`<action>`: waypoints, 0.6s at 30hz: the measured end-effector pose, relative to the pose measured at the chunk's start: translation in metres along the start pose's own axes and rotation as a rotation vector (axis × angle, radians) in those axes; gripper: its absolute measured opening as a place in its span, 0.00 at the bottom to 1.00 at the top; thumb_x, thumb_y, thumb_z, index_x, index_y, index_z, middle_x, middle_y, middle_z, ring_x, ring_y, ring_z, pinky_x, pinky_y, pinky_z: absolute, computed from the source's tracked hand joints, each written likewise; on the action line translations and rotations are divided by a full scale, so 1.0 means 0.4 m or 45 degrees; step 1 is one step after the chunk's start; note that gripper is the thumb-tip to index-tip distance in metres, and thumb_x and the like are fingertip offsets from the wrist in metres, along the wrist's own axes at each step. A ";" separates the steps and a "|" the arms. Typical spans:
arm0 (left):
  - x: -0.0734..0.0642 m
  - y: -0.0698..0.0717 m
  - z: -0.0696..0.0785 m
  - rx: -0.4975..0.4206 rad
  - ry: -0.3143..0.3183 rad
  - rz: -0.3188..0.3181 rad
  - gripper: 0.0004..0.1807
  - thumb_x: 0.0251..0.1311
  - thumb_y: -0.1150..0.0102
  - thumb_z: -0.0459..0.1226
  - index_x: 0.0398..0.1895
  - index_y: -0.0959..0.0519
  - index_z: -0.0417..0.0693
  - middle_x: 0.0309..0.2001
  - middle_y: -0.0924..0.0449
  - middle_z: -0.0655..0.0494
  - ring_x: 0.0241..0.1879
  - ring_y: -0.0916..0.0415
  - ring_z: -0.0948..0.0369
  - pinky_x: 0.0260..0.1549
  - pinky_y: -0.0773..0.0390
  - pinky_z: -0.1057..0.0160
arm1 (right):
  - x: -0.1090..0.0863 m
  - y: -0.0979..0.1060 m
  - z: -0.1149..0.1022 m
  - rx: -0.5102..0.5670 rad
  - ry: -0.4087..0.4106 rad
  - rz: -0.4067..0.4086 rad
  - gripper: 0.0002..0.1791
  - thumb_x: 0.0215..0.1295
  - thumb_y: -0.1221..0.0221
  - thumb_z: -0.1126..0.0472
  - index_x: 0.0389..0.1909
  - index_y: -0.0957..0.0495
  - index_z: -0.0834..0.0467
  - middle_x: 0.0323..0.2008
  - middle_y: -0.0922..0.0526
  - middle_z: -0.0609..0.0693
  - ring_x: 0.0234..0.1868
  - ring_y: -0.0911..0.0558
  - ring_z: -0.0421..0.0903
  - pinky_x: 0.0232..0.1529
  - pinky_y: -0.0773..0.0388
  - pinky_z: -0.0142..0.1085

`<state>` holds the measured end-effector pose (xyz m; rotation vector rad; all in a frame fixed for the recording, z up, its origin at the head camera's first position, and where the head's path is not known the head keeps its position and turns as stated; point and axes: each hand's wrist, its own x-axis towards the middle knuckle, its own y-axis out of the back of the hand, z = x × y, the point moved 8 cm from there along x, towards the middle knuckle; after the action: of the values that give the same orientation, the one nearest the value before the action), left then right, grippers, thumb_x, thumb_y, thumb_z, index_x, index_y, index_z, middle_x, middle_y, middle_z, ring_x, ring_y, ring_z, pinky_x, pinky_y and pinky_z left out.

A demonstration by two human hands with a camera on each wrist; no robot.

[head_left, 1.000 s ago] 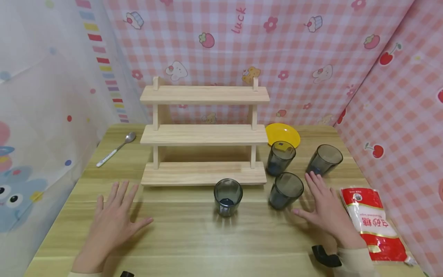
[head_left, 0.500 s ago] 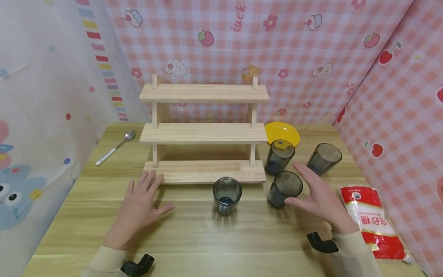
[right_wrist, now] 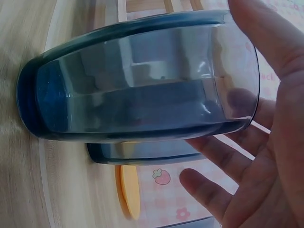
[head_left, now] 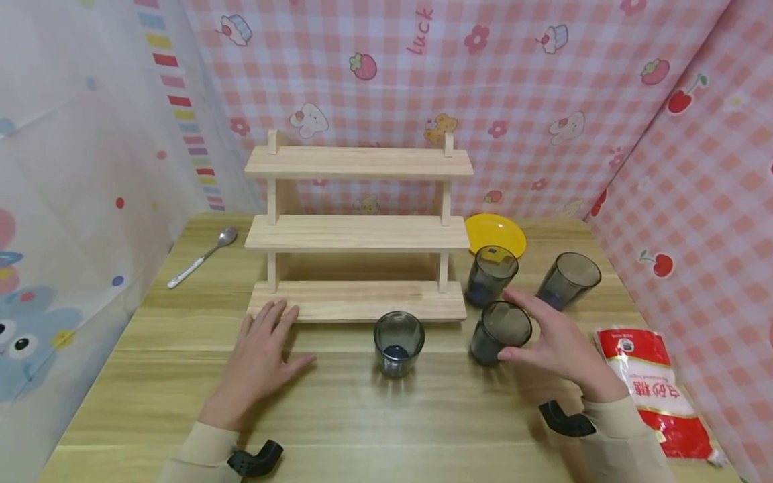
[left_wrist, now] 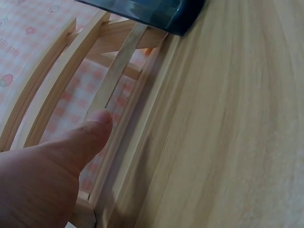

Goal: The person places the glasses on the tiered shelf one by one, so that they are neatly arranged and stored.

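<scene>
Our right hand (head_left: 558, 347) is spread around the front-right smoky-grey, tapered glass tumbler (head_left: 496, 330) (contact unclear), upright on the wood-grain table (head_left: 386, 429); our left hand (head_left: 260, 355) is spread too. We expect slick, breakable walls, best held midway.

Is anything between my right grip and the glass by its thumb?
Nothing visible stands between the right grip and that glass; thumb and fingers flank its rim. The glass behind it and the back-right glass stand beyond the fingers.

Head view from above, forward and down; wrist views low, close, sideways, wooden rack (head_left: 356, 233) common to all
</scene>
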<state>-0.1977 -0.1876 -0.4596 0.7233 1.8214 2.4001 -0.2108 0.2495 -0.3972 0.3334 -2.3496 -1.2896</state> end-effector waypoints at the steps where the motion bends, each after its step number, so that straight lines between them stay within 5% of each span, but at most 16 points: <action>1: -0.001 0.000 -0.004 -0.004 0.008 0.008 0.51 0.46 0.34 0.64 0.69 0.36 0.44 0.69 0.41 0.39 0.68 0.46 0.41 0.63 0.48 0.32 | 0.000 -0.001 0.000 0.002 -0.002 -0.012 0.55 0.39 0.26 0.38 0.69 0.35 0.55 0.63 0.27 0.51 0.61 0.27 0.52 0.57 0.29 0.53; 18: -0.003 0.008 -0.038 -0.029 -0.038 0.196 0.44 0.49 0.31 0.54 0.64 0.32 0.38 0.64 0.34 0.38 0.64 0.38 0.43 0.65 0.42 0.43 | -0.002 -0.007 0.013 0.037 -0.061 -0.087 0.51 0.44 0.28 0.38 0.69 0.35 0.54 0.63 0.27 0.55 0.55 0.22 0.53 0.51 0.23 0.52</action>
<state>-0.2016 -0.2027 -0.4603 0.9242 1.7855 2.4826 -0.2124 0.2522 -0.4022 0.3990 -2.4179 -1.3097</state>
